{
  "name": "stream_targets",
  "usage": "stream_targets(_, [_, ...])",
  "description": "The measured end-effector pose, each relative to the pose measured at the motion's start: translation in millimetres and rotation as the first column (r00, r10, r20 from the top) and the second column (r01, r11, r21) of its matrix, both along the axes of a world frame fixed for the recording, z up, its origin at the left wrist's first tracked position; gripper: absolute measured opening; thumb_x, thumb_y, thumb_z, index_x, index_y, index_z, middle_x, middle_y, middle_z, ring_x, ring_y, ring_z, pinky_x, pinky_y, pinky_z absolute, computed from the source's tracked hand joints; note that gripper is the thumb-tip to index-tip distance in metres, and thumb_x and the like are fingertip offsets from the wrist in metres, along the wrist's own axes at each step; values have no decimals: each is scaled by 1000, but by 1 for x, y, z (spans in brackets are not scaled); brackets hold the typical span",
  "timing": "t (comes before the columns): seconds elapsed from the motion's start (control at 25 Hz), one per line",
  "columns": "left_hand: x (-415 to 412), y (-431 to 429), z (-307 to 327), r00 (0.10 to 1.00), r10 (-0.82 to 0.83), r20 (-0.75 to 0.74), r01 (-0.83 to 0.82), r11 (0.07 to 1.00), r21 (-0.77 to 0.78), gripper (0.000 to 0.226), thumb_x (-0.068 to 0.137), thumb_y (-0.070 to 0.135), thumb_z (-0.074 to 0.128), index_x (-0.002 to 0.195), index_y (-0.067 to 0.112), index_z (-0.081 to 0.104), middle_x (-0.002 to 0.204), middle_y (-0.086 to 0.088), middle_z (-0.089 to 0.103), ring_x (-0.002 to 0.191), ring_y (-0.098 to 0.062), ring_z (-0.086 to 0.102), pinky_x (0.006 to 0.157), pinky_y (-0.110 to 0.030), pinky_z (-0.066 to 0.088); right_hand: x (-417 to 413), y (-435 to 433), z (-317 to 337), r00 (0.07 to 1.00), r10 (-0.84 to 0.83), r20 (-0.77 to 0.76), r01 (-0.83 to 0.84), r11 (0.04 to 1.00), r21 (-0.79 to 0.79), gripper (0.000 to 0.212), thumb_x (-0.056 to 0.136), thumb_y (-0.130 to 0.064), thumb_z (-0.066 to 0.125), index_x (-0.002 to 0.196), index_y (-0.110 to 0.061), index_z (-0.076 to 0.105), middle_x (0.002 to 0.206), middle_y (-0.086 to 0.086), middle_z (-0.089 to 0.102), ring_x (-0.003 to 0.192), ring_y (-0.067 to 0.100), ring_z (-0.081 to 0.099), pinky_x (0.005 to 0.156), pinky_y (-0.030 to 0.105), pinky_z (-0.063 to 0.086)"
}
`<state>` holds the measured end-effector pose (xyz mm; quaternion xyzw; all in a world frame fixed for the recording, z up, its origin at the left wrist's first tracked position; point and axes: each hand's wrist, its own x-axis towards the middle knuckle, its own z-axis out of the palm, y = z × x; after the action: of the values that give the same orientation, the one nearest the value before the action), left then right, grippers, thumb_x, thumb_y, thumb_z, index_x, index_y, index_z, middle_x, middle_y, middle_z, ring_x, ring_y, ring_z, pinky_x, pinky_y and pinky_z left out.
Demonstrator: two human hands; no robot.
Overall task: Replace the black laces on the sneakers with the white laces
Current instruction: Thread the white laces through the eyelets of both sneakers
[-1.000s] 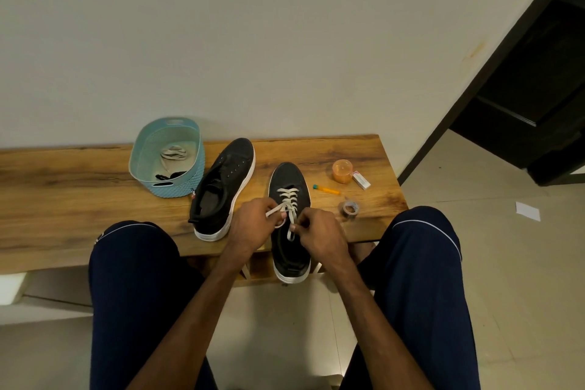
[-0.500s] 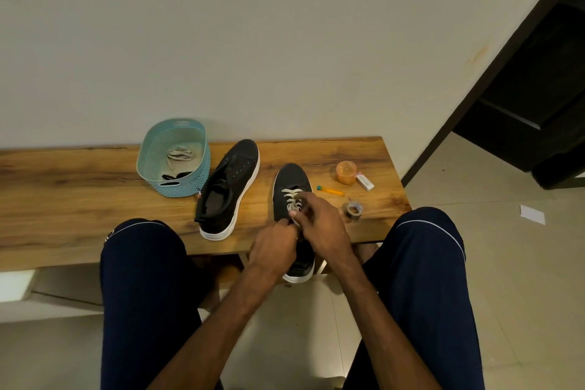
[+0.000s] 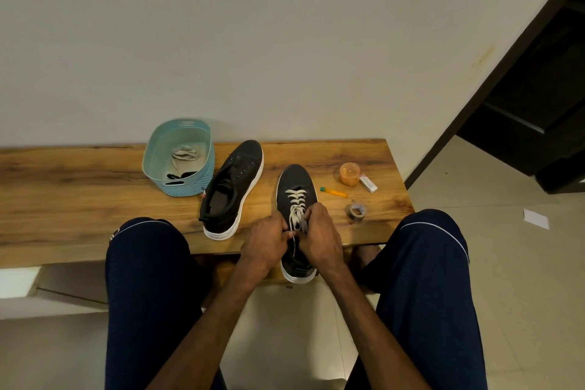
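Observation:
Two black sneakers with white soles lie on the wooden bench (image 3: pixel 79 193). The right sneaker (image 3: pixel 295 182) carries a white lace (image 3: pixel 297 201) crossed through its eyelets, and its heel juts over the bench's front edge. My left hand (image 3: pixel 265 241) and my right hand (image 3: pixel 319 234) meet over its tongue, and each pinches a loose end of the white lace. The left sneaker (image 3: pixel 232 190) has bare eyelets and lies untouched to the left. A teal basket (image 3: pixel 196 180) at the back left holds a coiled white lace (image 3: pixel 184 153) and black laces (image 3: pixel 182 175).
To the right of the laced sneaker lie an orange cup (image 3: pixel 349 173), a small white box (image 3: pixel 368 184), an orange pen (image 3: pixel 334 192) and a tape roll (image 3: pixel 356 211). My knees in dark trousers flank the hands. A dark doorway opens at the right.
My left hand has come back up beside the right, and both now pinch the lace ends over the tongue. The camera has shifted slightly.

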<state>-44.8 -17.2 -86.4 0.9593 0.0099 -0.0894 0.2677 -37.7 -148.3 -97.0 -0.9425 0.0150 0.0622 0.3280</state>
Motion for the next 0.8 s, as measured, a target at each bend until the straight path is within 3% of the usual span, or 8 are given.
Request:
stream_targets(0.16, [7,-4,-7,998,40,56,-42,998,36,18,90,33,66,96,20,54,90,0,65,84,-20,63,78,-39,55,-1,-11,-1,991,14,-132,-12,1000,17,51,80,-19,78,109,-17,36,111,7,53,99,26,59,71,31,40])
stream_targets(0.32, [12,-11,-16,995,62,73,-66,997,47,23,89,34,65,97,17,51,89,-3,65,83,-21,62,73,-39,56,-1,-19,1,977,-35,-212,16,996,-89,46,86,-25,71,119,-5,45,113,15,62,104,33,61,72,28,40])
stream_targets(0.52, [20,1,-19,994,113,1,-110,971,-212,19,88,24,69,99,19,55,85,2,62,79,-15,61,72,-34,55,3,-11,4,991,-121,-61,116,990,-86,28,91,-22,67,112,-6,57,106,10,66,97,23,63,66,22,37])
stream_targets(0.64, [22,10,-12,993,119,1,-112,939,-324,17,91,17,65,106,22,58,102,2,62,87,-8,60,81,-33,57,19,-8,3,989,-150,9,151,985,-79,22,93,-20,65,110,-8,60,104,7,66,89,17,60,60,19,34])
stream_targets(0.72, [18,16,-2,992,94,89,-65,956,-287,19,94,18,62,111,24,57,115,6,57,92,-6,58,80,-26,54,35,-8,3,990,-132,44,135,986,-94,19,94,-20,64,108,-8,60,103,9,67,88,20,61,63,25,36])
stream_targets(0.8, [14,28,13,965,83,250,-56,992,-113,24,95,23,60,118,25,55,123,9,50,104,-7,54,82,-23,47,54,-13,3,993,-103,57,109,988,-108,18,94,-20,63,107,-8,60,102,10,67,86,21,60,63,27,37])
